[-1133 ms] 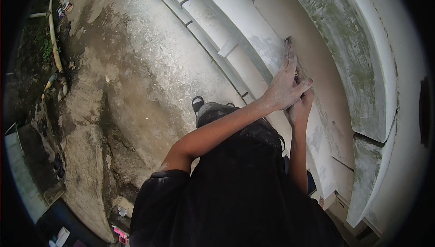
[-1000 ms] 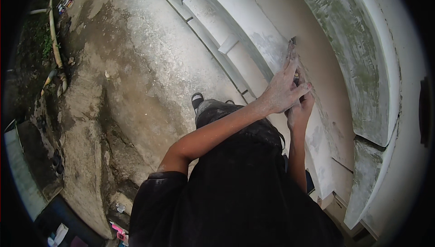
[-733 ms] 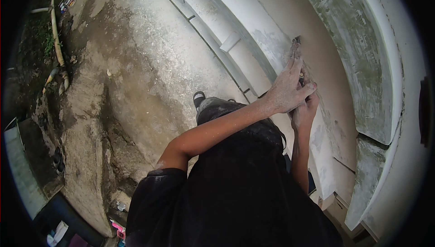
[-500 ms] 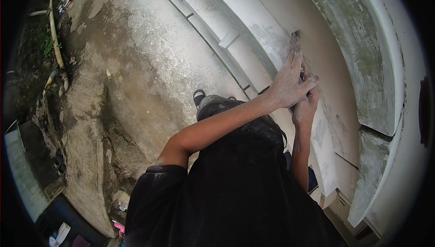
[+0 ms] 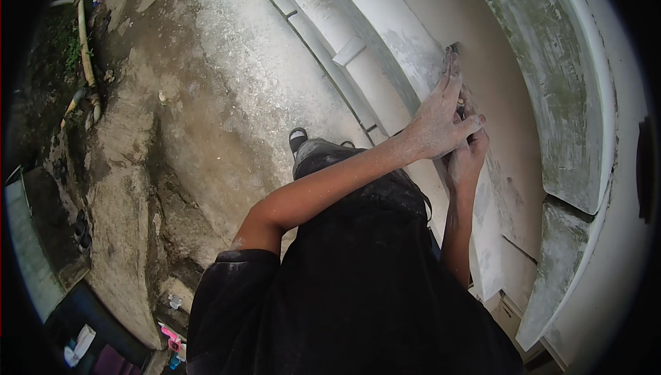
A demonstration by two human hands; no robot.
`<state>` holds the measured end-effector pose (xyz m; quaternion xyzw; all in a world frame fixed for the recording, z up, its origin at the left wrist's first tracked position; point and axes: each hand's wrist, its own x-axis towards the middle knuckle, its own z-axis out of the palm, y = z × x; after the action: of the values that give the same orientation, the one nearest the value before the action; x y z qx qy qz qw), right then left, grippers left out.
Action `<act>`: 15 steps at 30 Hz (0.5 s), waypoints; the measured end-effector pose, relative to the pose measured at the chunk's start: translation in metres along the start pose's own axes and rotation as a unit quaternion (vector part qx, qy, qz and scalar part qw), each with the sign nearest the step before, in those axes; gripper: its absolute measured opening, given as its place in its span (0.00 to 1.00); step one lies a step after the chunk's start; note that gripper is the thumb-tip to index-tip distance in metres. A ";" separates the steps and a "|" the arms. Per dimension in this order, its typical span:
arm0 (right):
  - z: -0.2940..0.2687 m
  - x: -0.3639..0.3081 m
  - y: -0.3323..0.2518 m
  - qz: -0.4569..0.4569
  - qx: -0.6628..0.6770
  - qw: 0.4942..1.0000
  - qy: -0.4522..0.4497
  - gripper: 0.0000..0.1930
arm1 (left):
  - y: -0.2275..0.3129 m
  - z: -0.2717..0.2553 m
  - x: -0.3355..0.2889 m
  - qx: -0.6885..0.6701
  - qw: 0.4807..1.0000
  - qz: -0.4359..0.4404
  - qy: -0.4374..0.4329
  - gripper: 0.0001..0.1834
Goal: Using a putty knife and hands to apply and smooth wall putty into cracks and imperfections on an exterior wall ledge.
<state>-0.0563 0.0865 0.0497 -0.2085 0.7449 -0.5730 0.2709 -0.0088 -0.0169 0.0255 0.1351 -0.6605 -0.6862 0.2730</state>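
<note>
Pale rendered wall (image 5: 482,65) fills the right and far side, curved by the lens, with a moulded white ledge (image 5: 358,51) running along its foot and a weathered band above it; concrete ground (image 5: 206,99) lies far below on the left, so the person seems to stand raised above it, one foot (image 5: 297,139) showing near the ledge; left hand (image 5: 435,121), dusted white, lies flat with fingers together and stretched up the wall, pressing over a small dark sanding pad or block (image 5: 454,50) of which only the far tip shows; right hand (image 5: 467,158) sits just under and right of it, touching, its grip hidden by the left, so cannot tell whether it clasps anything; judged risks: both hands bear on one spot at full reach, so a slip of the pad off the plaster edge could throw the weight forward and unsettle the footing; pressing hard on one place could gouge the finish; dust on the skin could weaken the hold on the pad.
</note>
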 end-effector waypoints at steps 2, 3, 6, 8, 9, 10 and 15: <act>0.001 0.021 0.009 -0.077 -0.064 0.995 0.003 0.21 | -0.006 0.004 0.013 0.053 0.998 0.017 0.035 0.57; 0.002 0.028 0.013 -0.147 -0.127 0.981 0.004 0.21 | -0.012 0.006 0.016 0.105 0.992 0.026 0.070 0.57; 0.005 0.005 0.002 -0.087 -0.078 0.993 -0.003 0.20 | -0.006 -0.001 0.002 0.051 0.998 0.013 0.021 0.58; 0.000 0.004 0.007 -0.071 -0.045 0.996 0.009 0.20 | -0.004 -0.001 0.004 0.023 0.999 0.021 0.009 0.58; 0.002 0.010 0.010 -0.074 -0.046 0.996 0.008 0.20 | -0.005 -0.005 0.009 0.044 0.999 0.026 0.012 0.57; 0.006 0.011 0.015 -0.120 -0.088 0.989 0.004 0.21 | -0.007 -0.006 0.006 0.064 0.998 0.024 0.013 0.56; 0.010 0.009 0.001 -0.050 -0.053 0.997 0.003 0.21 | -0.005 -0.011 0.007 0.032 0.999 -0.002 -0.011 0.55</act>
<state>-0.0563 0.0736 0.0455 -0.2580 0.7639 -0.5457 0.2284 -0.0099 -0.0298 0.0210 0.1379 -0.6849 -0.6667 0.2596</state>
